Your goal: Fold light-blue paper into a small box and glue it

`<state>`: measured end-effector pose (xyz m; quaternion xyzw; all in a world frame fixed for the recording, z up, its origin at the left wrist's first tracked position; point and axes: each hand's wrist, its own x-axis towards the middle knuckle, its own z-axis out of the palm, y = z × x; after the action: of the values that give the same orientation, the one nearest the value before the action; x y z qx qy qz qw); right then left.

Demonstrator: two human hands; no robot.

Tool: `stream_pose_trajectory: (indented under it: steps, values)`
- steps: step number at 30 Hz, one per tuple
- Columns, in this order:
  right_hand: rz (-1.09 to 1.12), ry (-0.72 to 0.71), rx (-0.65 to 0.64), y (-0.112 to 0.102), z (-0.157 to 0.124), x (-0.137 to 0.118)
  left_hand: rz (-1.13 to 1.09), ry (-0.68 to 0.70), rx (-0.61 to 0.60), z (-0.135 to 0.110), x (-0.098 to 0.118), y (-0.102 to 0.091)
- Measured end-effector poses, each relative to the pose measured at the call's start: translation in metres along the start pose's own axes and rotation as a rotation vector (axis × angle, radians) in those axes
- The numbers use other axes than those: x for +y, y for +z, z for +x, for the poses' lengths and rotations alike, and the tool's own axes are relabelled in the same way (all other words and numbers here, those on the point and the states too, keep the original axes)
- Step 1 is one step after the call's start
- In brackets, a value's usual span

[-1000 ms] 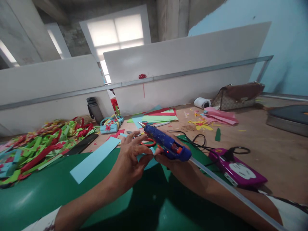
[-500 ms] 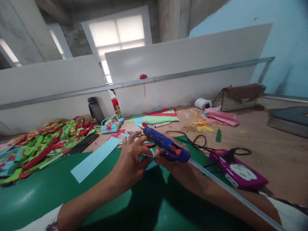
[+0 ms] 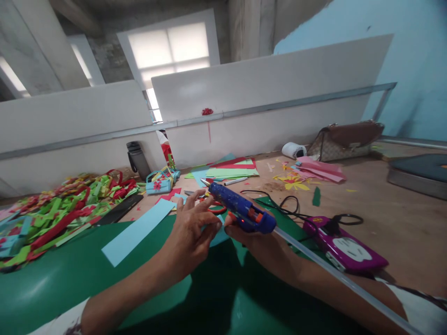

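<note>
My right hand (image 3: pixel 254 237) is closed around a blue hot glue gun (image 3: pixel 237 207), its metal nozzle pointing up and to the left. A long clear glue stick (image 3: pixel 328 270) runs out of its back end across my forearm. My left hand (image 3: pixel 195 225) is pinched at thumb and forefinger, close to my right fingertips. Light blue paper (image 3: pixel 219 237) shows at and below this pinch, mostly hidden by the fingers. Behind the hands lie scissors with red-orange handles (image 3: pixel 218 210), partly covered. A light blue paper strip (image 3: pixel 138 235) rests left of my left hand on the green sheet (image 3: pixel 70 279).
Paper scraps (image 3: pixel 80 200), a phone (image 3: pixel 120 209), a bottle (image 3: pixel 138 160) and a small blue paper basket (image 3: pixel 159 185) stand left. Coloured sheets (image 3: pixel 233 172) lie behind. On the right are a purple power strip (image 3: pixel 349 246) with a black cable, a handbag (image 3: pixel 349 142) and a grey case (image 3: pixel 419 177).
My left fingers have shifted and curled in, so the paper between them shows less. The glue gun stays almost where it was.
</note>
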<state>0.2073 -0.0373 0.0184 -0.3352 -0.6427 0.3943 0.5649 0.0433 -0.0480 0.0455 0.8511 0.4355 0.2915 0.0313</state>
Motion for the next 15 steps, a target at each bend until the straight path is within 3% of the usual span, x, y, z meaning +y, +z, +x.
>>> stream_pose_trajectory:
  steps: [10, 15]
  values:
    - [0.054, -0.028, -0.035, 0.002, -0.001, 0.013, -0.05, 0.008, 0.047, 0.001, 0.002, -0.001]
    - [0.0, -0.023, -0.036, 0.001, 0.001, 0.007, -0.043, 0.015, 0.041, 0.0, 0.003, -0.003]
